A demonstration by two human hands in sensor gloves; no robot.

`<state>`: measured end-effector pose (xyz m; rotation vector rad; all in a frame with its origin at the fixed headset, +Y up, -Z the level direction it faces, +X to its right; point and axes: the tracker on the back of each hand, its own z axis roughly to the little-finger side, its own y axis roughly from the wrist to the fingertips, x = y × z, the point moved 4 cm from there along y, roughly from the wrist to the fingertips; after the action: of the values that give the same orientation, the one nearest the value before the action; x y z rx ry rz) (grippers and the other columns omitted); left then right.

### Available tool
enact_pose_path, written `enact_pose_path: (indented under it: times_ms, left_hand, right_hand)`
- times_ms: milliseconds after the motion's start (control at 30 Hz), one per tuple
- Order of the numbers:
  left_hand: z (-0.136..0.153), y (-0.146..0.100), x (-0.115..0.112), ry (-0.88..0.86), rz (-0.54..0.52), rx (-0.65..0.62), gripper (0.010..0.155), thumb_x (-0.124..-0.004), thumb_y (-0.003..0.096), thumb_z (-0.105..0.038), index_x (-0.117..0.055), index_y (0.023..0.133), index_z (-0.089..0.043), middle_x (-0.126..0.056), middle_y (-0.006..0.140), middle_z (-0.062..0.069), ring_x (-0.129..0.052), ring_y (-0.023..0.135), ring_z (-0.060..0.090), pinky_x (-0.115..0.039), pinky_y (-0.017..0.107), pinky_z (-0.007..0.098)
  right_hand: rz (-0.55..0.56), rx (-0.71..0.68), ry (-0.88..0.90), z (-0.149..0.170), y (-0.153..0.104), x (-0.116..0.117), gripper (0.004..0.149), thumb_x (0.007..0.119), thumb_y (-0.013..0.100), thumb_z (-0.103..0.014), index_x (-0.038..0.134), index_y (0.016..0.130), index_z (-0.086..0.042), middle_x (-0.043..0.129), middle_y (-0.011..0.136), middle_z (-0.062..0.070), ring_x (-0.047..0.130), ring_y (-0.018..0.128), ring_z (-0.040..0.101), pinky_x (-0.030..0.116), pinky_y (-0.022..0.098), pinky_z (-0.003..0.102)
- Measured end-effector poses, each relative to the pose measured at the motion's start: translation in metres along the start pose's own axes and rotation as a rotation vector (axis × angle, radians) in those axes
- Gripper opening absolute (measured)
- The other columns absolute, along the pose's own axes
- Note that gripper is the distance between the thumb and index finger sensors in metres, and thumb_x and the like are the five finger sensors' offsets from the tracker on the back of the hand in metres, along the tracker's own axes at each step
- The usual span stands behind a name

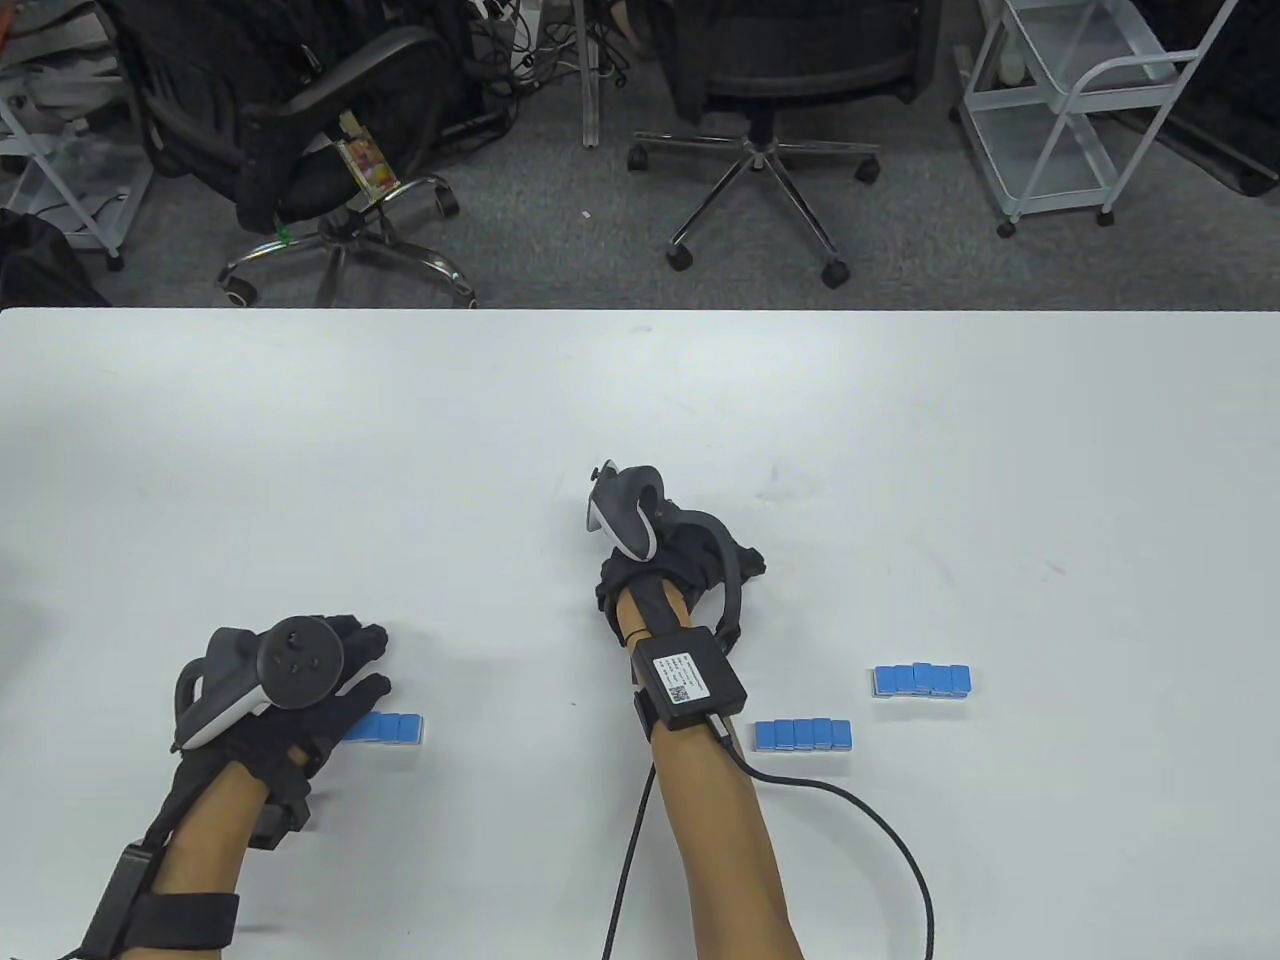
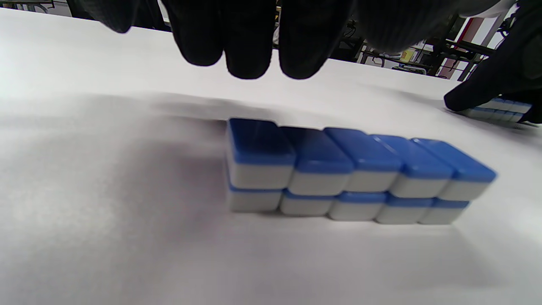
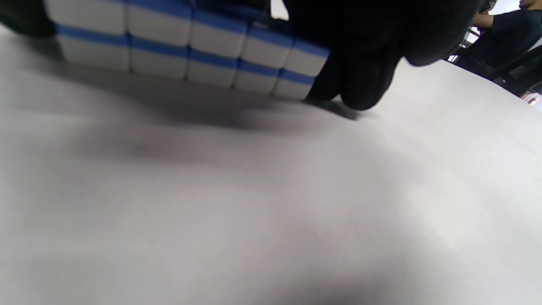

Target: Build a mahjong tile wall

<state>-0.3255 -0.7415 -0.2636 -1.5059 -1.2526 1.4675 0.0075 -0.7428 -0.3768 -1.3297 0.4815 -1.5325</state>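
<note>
Blue-backed white mahjong tiles lie in short two-layer stacks on the white table (image 1: 640,400). My left hand (image 1: 372,660) hovers over the left end of one stack (image 1: 392,727). In the left wrist view its fingertips (image 2: 250,63) hang above that stack (image 2: 351,169) without touching it. My right hand (image 1: 690,550) is at the table's middle and covers a second stack. In the right wrist view its fingers (image 3: 360,84) press the right end of that stack (image 3: 190,46), and a dark shape sits at the stack's left end. The stack rests on the table.
Two more tile stacks sit to the right of my right forearm, one near (image 1: 803,735) and one farther right (image 1: 922,680). A black cable (image 1: 880,830) trails from the right wrist. Office chairs and white carts stand beyond the table's far edge.
</note>
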Motion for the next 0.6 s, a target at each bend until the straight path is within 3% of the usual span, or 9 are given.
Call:
enact_pose_path:
  times_ms: [600]
  left_hand:
    - [-0.0011, 0.0007, 0.0001, -0.001, 0.000, -0.008, 0.063, -0.062, 0.0489, -0.058, -0.061, 0.108, -0.036, -0.059, 0.118, 0.000, -0.055, 0.112, 0.033, -0.044, 0.081, 0.063]
  right_hand:
    - [-0.038, 0.000, 0.036, 0.0086, -0.0083, -0.0063, 0.094, 0.066, 0.029, -0.072, 0.052, 0.096, -0.008, 0.071, 0.091, 0.036, 0.074, 0.081, 0.062, 0.055, 0.064, 0.076]
